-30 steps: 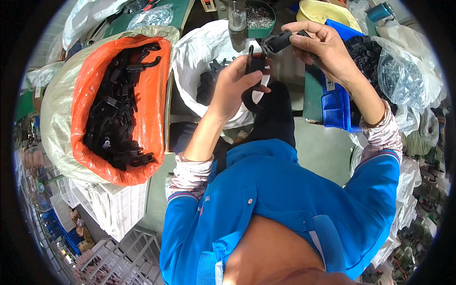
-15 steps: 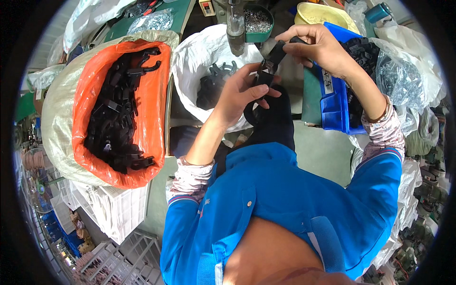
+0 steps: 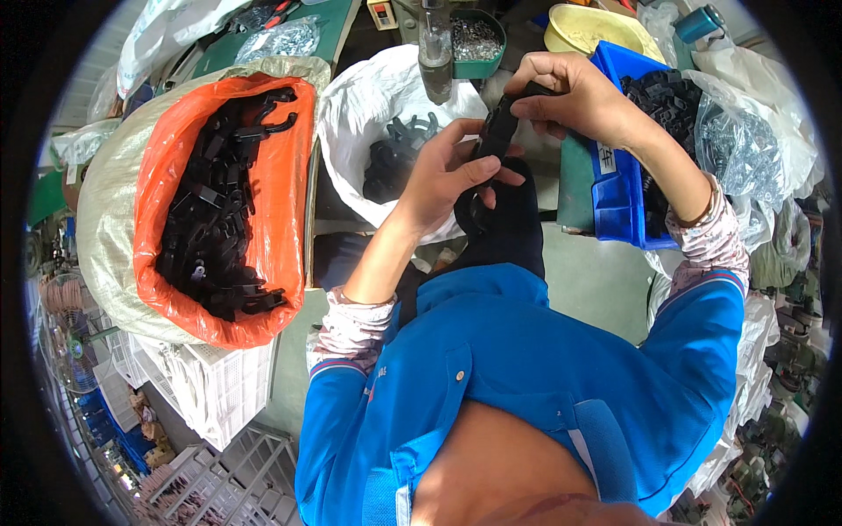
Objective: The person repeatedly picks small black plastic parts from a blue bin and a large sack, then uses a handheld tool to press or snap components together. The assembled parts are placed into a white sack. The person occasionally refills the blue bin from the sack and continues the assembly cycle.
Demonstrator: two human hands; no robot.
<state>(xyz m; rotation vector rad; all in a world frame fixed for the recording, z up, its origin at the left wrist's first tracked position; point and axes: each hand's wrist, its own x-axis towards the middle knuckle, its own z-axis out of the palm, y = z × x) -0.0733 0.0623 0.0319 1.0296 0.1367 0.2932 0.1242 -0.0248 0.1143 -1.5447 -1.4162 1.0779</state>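
Observation:
A dark black plastic part [image 3: 499, 128] is held in front of me, with a curved hook-like end below. My left hand [image 3: 438, 180] is closed around its lower portion, thumb across the front. At the upper end, my right hand [image 3: 574, 98] is closed on a small black piece [image 3: 534, 88], pinched between thumb and fingers. That piece meets the top of the part; whether the two are joined I cannot tell. Beneath my hands, a white sack [image 3: 344, 98] holds several black hooked parts [image 3: 399, 156].
To the left, an orange-lined sack [image 3: 289, 188] is full of black hooked parts. A blue bin [image 3: 614, 203] with small black pieces stands at right, beside a clear bag [image 3: 741, 140]. A machine's upright cylinder [image 3: 436, 61], a green tray [image 3: 491, 60] and a yellow bowl [image 3: 561, 31] are ahead.
My right hand has lowered slightly and turned, bringing the small black piece down against the part's upper end. My left hand stays almost in place, and the part looks straighter.

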